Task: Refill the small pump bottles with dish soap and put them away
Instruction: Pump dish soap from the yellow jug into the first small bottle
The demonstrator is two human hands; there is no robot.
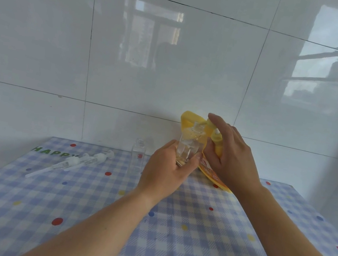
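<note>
Small pump bottle [187, 151], head view: clear, capless, held off the tabletop [190, 233] in front of the wall. Left hand [165, 172] has its grip clamped round the bottle's lower body. Long axis near upright, mouth leaning up and right. Right hand [233, 159], grip clamped on the neck of the yellow soap pouch [187, 118], just right of the bottle. Spout [203, 123] points left, at or just touching the mouth; contact unclear. The pour likely turns on keeping spout over mouth. Second empty bottle [137, 156] stands left of the hands; two pump heads [81, 161] lie further left
</note>
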